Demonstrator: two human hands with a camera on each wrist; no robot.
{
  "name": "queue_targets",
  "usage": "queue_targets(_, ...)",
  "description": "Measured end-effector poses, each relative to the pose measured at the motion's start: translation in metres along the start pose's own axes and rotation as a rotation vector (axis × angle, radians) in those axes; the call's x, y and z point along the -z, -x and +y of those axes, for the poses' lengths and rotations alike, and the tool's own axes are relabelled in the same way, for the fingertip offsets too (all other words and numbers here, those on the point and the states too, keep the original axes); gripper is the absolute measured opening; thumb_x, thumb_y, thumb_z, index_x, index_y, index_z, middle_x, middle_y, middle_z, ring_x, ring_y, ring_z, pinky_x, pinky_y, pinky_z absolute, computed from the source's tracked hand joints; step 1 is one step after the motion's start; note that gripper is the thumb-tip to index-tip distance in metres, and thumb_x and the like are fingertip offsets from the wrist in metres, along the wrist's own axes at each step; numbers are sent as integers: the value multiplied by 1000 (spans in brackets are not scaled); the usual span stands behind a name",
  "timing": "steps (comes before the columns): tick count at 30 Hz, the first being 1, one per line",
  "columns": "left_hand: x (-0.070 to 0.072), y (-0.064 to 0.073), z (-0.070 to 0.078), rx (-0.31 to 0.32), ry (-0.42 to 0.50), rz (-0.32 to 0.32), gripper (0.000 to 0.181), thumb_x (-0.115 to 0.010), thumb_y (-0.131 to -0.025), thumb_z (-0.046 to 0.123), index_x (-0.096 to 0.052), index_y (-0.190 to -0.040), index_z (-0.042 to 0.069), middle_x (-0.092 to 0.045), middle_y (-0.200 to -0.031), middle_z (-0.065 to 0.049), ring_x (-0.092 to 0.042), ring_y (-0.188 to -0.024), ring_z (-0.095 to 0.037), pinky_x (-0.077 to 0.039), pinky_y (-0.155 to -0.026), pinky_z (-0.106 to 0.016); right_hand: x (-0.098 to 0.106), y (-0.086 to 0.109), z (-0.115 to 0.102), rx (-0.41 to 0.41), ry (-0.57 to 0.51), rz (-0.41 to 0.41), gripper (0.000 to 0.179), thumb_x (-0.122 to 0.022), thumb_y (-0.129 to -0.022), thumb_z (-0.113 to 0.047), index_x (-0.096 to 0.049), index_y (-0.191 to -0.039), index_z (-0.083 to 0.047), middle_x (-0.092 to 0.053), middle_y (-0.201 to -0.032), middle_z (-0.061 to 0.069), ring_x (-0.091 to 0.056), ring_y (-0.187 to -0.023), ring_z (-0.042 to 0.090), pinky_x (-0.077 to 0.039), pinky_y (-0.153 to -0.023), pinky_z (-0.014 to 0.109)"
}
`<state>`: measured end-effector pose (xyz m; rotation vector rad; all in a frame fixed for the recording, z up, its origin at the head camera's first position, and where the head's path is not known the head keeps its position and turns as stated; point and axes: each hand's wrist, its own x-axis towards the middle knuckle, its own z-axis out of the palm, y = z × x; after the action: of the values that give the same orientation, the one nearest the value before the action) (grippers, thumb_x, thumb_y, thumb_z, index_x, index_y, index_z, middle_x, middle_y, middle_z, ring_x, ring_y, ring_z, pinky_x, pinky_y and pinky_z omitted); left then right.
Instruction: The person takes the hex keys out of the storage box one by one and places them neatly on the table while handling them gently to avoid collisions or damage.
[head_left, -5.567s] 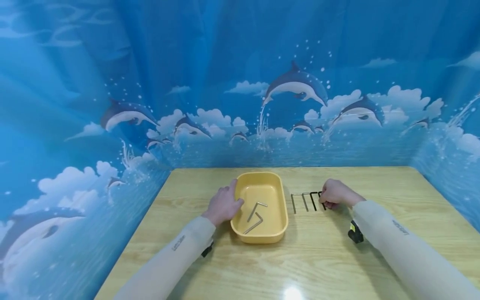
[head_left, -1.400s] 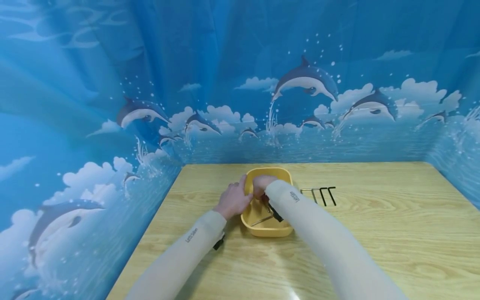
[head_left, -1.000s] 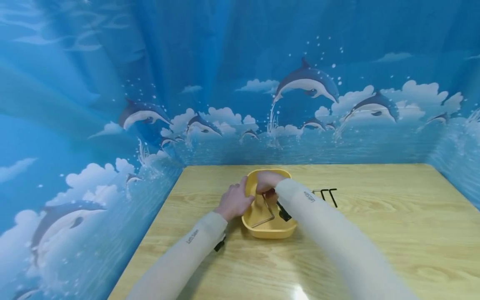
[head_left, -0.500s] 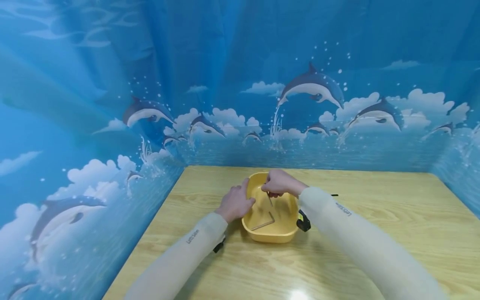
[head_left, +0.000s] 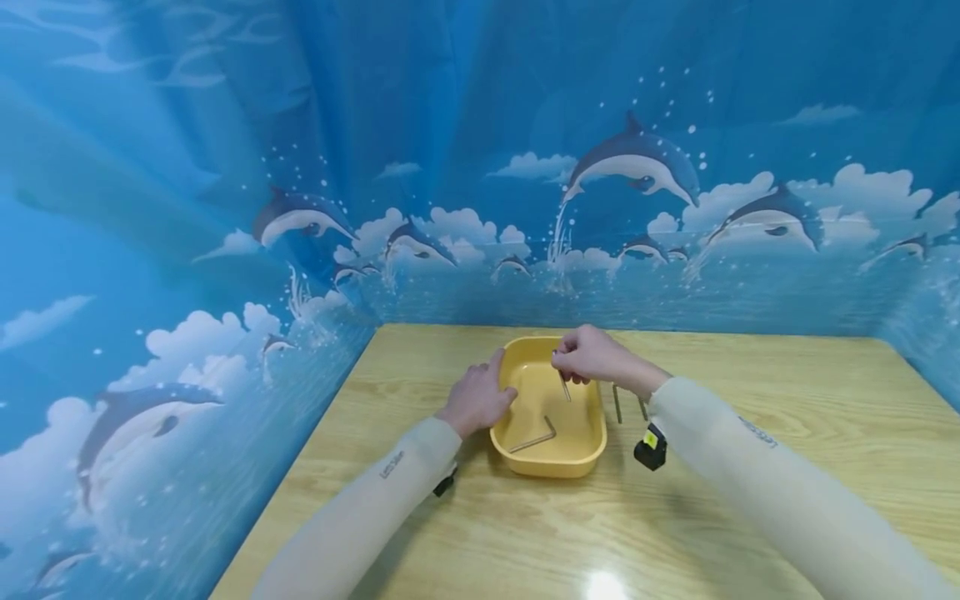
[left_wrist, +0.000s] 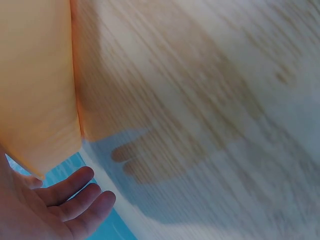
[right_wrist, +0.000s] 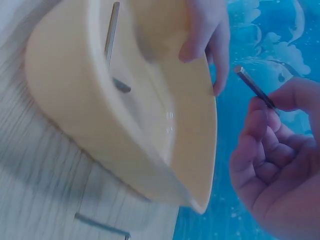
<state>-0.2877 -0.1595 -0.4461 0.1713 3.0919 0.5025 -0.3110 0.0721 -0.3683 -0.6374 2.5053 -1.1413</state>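
A yellow plastic tray (head_left: pixel 551 468) stands on the table. My left hand (head_left: pixel 480 396) grips its left rim, thumb inside and other fingers outside; in the left wrist view those fingers (left_wrist: pixel 82 202) look fairly straight. Over the tray's right side, my right hand (head_left: pixel 592 354) pinches a hex key (right_wrist: pixel 255 86) between thumb and fingertips, one end pointing down. Another silver hex key (head_left: pixel 536 437) lies on the tray floor. Right of the tray, one hex key (head_left: pixel 617 404) lies on the table, with a second (head_left: pixel 642 408) partly behind my right forearm.
The wooden table (head_left: pixel 525 533) is pale and ends at a blue dolphin-print curtain (head_left: pixel 465 250) at the back and left. A black wrist camera (head_left: pixel 651 448) hangs under my right wrist, close to the tray's right wall.
My right hand placed a black hex key in the row on the table, then reached into the tray. It has lifted one silver key and moved right. My left hand stays on the rim.
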Motion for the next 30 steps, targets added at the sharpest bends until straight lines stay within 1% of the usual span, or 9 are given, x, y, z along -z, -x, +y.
queue_targets(3, 0, -1, 4, 6, 20, -10, 76, -53, -98, 42, -19, -162, 19, -55, -143, -20, -54, -129, -36, -50, -101, -53, 9, 13, 6, -14, -20, 21, 24, -54, -94, -19, -66, -78, -6, -64, -70, 9, -54, -58, 18, -48, -57, 34)
queue_targets(7, 0, -2, 7, 0, 31, -15, 75, -54, -99, 41, -19, -162, 20, -55, -142, -20, -54, -128, -37, -51, -99, -54, 21, 25, 18, -32, -25, 51, 24, -54, -95, -20, -67, -82, -4, -64, -72, 12, -54, -59, 20, -46, -55, 31)
queue_targets(10, 0, -3, 7, 5, 15, -17, 75, -54, -99, 41, -19, -162, 20, -56, -139, -21, -56, -126, -38, -52, -97, -53, 27, 30, 28, -36, -21, 64, 23, -54, -95, -19, -68, -84, -4, -64, -71, 11, -54, -59, 20, -45, -53, 30)
queue_targets(13, 0, -2, 4, 15, 5, -14, 75, -55, -99, 41, -19, -161, 20, -57, -138, -20, -57, -124, -37, -52, -97, -53, 33, 33, 36, -40, -14, 81, 22, -54, -95, -18, -68, -84, -5, -64, -70, 8, -55, -59, 20, -47, -53, 31)
queue_targets(17, 0, -1, 2, 22, 8, -8, 75, -55, -99, 41, -20, -161, 20, -57, -137, -21, -57, -123, -38, -52, -97, -53, 41, 39, 44, -61, -5, 99, 22, -54, -96, -18, -67, -84, -5, -65, -72, 7, -56, -60, 21, -49, -55, 32)
queue_targets(22, -1, -1, 2, 25, 23, -8, 75, -56, -98, 41, -21, -161, 19, -57, -137, -23, -56, -123, -39, -52, -97, -54, 51, 50, 60, -95, 0, 118, 25, -53, -99, -19, -65, -87, -2, -66, -75, 12, -58, -63, 24, -52, -59, 34)
queue_targets(24, -1, -3, 1, 23, 22, -3, 75, -56, -98, 41, -21, -161, 20, -57, -137, -22, -57, -123, -39, -52, -96, -55, 54, 53, 67, -113, 10, 131, 27, -52, -100, -20, -64, -85, -2, -65, -74, 12, -58, -62, 23, -52, -62, 35)
queue_targets(26, -3, -3, 1, 23, 21, 3, 75, -56, -98, 41, -21, -161, 20, -57, -137, -22, -57, -123, -39, -51, -97, -54, 56, 57, 74, -135, 24, 137, 28, -51, -100, -20, -62, -83, -2, -63, -70, 9, -55, -60, 20, -51, -64, 37)
queue_targets(30, -1, -3, 1, 22, 16, 2, 75, -55, -98, 41, -21, -161, 19, -56, -139, -22, -56, -125, -38, -50, -100, -54, 62, 63, 86, -157, 32, 137, 28, -50, -100, -18, -58, -77, -5, -58, -64, 5, -49, -57, 18, -47, -66, 36)
